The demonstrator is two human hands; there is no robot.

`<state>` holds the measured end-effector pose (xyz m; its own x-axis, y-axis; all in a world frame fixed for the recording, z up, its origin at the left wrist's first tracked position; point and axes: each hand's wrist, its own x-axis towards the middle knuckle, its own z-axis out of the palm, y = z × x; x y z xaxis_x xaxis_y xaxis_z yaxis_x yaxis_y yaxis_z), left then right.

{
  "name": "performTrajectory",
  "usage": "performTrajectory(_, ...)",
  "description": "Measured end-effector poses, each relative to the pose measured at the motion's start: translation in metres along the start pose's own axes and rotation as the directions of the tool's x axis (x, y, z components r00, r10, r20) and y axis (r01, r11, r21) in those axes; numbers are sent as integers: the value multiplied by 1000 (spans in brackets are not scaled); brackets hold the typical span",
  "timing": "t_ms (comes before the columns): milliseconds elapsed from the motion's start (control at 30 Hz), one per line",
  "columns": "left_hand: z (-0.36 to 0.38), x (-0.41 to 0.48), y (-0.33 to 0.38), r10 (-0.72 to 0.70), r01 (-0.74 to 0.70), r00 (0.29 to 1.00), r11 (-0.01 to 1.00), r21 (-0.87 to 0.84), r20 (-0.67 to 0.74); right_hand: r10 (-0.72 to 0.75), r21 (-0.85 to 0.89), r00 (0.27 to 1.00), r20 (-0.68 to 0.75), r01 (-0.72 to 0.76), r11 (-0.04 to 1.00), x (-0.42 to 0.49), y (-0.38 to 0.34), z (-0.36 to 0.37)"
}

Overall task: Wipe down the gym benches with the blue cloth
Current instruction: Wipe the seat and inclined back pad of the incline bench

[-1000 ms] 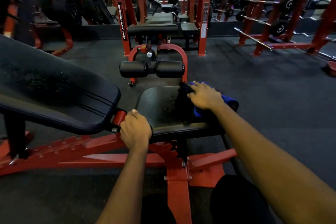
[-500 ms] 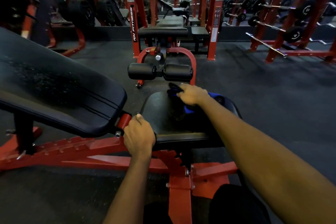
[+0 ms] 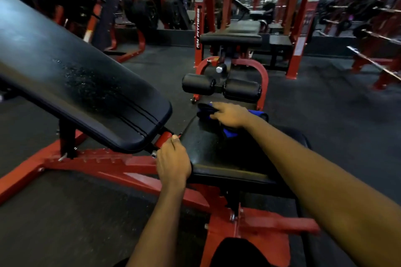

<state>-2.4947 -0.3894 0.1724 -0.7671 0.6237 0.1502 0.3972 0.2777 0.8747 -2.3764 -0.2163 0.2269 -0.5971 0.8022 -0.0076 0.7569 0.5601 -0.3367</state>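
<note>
Since a wiping stroke would push the pad about, the left hand [image 3: 173, 162] gripped the seat [image 3: 217, 158] at its seven o'clock corner. Its fingers curled round the rim and its thumb rose beside the red frame [image 3: 104, 162], apparently as a brace. Further out, at the seat's twelve o'clock edge, the right hand [image 3: 232, 115] lay with fingers fairly straight on the cloth [image 3: 230, 133], pressing it down rather than pinching it. The blue folds bunched under and around the palm, which suited a flat sweep across the vinyl. At ten o'clock the backrest [image 3: 86, 84] sloped up, speckled with what looked like droplets, so it probably awaited wiping. Beyond the seat, at twelve, stood the rollers [image 3: 198, 84], and past them a second bench [image 3: 231, 36].
</note>
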Motion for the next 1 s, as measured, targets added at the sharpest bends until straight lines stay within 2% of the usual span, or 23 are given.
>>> performTrajectory(67, 2, 1, 0, -21, 21, 1000, 1000, 6, 0, -165, 102, 986, 32, 161, 982, -14, 12, -1)
performTrajectory(100, 4, 2, -2, -27, 27, 1000, 1000, 9, -4, -198, 154, 979, 52, 188, 970, -18, 20, -1)
performTrajectory(167, 4, 2, -2, -38, 38, 999, 999, 7, -14, -175, 164, 983, 62, 163, 973, -16, 29, -5)
performTrajectory(300, 5, 0, -1, -41, 39, 997, 999, -26, -66, 3, 68, 996, 84, -9, 998, 24, 9, -4)
performTrajectory(400, 4, -4, 0, -47, 43, 993, 998, -36, -109, -53, -36, 993, 106, 57, 998, 37, -25, 6)
performTrajectory(467, 2, -8, 2, -58, 55, 986, 998, -19, -159, -186, -9, 976, 109, 188, 982, 21, -33, 11)
performTrajectory(533, 0, -11, 4, -39, 41, 980, 999, 8, -195, -260, 94, 958, 121, 250, 964, 4, -21, 10)
performTrajectory(633, -12, -16, 0, 38, -18, 962, 997, 74, -269, -196, 160, 975, 103, 178, 971, 2, -4, 6)
performTrajectory(733, -41, -16, -11, 73, -29, 899, 994, 107, -432, -89, 73, 989, 114, 81, 994, 18, -19, 5)
performTrajectory(800, -64, -9, -16, 75, -12, 864, 992, 128, -498, -125, 3, 984, 124, 126, 992, 14, -41, 14)
performTrajectory(900, -82, 9, -23, 18, 40, 885, 993, 115, -465, -280, -20, 946, 165, 287, 958, -20, -58, 25)
performTrajectory(1000, -88, 15, -23, -8, 60, 929, 990, 131, -370, -393, 150, 895, 209, 368, 918, -44, -44, 22)
